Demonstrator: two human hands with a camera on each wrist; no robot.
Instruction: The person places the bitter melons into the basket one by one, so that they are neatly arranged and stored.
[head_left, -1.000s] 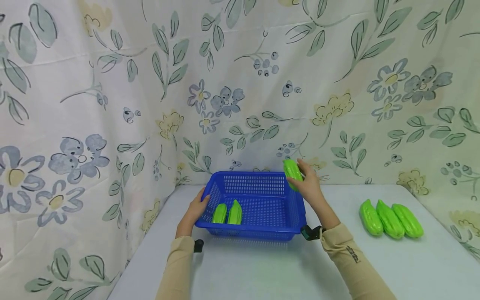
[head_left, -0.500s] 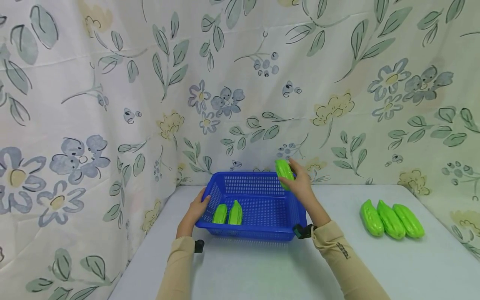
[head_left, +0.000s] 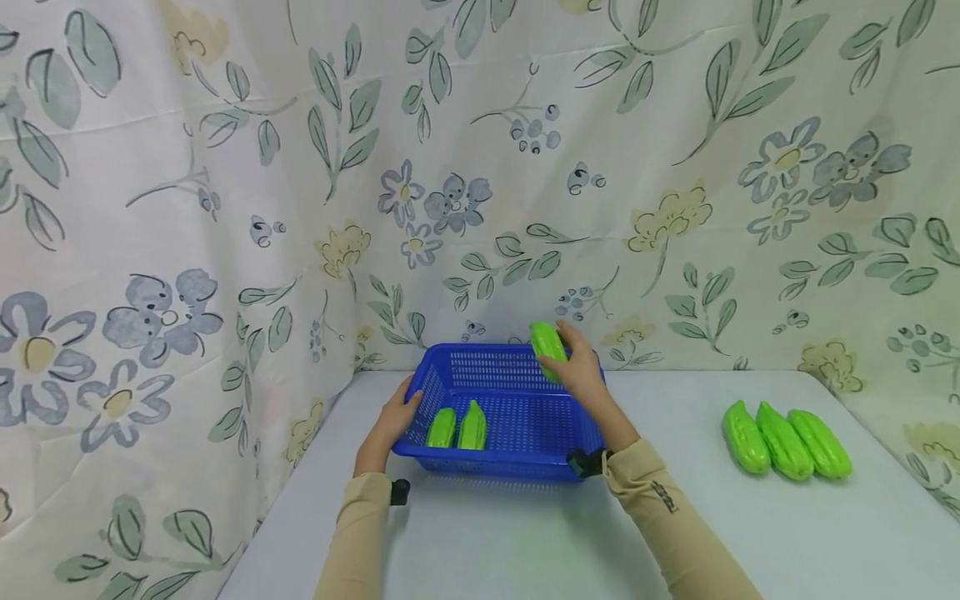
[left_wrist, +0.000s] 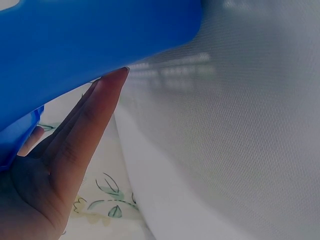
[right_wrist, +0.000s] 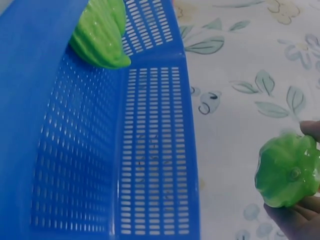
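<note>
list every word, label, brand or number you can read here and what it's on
No readable text anywhere.
Dark mark on the right sleeve: too small and blurred to read, so I can't say if it's lettering.
Blue basket and green vegetables: no lettering visible.

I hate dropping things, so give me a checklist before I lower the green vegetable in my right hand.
1. Right hand grips the held vegetable: ok.
2. Left hand steadies the blue basket: ok, at its left side.
3. Room inside: ok, the two vegetables lie at the left and the visible basket floor to their right is bare.
4. Held vegetable down inside: not ok, it is held up.
5. Held vegetable directly over the basket floor: cannot tell, depth is unclear.
</note>
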